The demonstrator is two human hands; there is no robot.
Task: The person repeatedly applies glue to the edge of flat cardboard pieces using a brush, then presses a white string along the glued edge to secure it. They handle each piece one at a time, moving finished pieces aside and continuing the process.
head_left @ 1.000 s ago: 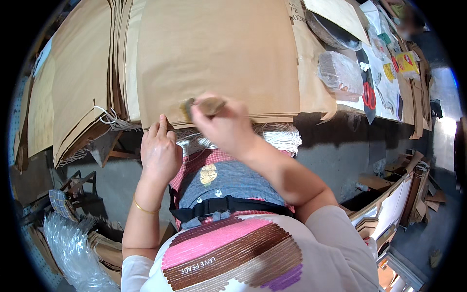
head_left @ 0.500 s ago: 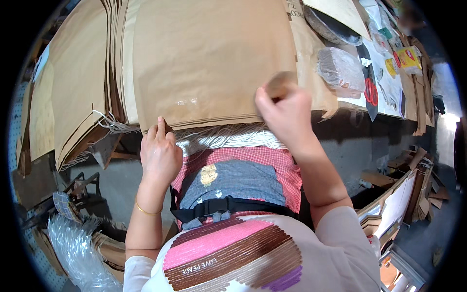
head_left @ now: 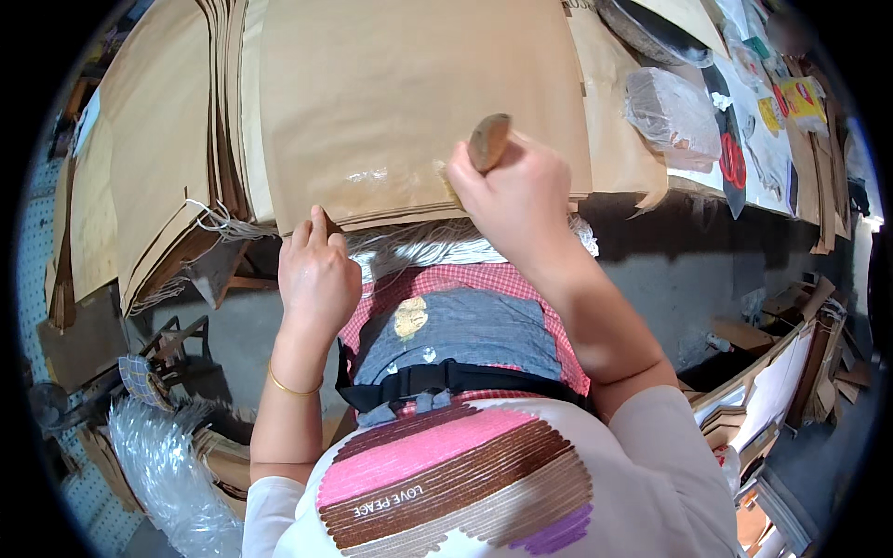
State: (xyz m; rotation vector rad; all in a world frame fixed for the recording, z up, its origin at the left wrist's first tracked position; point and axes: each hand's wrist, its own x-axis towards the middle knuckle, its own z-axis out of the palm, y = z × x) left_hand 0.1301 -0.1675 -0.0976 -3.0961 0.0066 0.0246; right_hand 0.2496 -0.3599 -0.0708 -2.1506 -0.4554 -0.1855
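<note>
My right hand (head_left: 516, 181) is closed around a brush with a thick wooden handle (head_left: 490, 141). Its pale bristles (head_left: 448, 183) meet the lower part of a large brown kraft paper sheet (head_left: 419, 84). A shiny wet patch (head_left: 366, 175) lies on that sheet, left of the bristles. At the sheet's lower left corner, my left hand (head_left: 319, 270) rests with its index finger stretched onto the paper; the other fingers bend at the edge and the thumb is hidden. Several more sheets are stacked underneath.
Brown paper bags with white cord handles (head_left: 216, 219) hang at the left. A bundle of white cords (head_left: 419, 244) lies below the stack's front edge. To the right are a plastic-wrapped block (head_left: 672, 112), red-handled scissors (head_left: 733, 163) and a dark round basin (head_left: 651, 33).
My right hand has swept left with the brush, which was blurred over the sheet's right side. My left hand stays at the corner. The whole view has shifted slightly.
</note>
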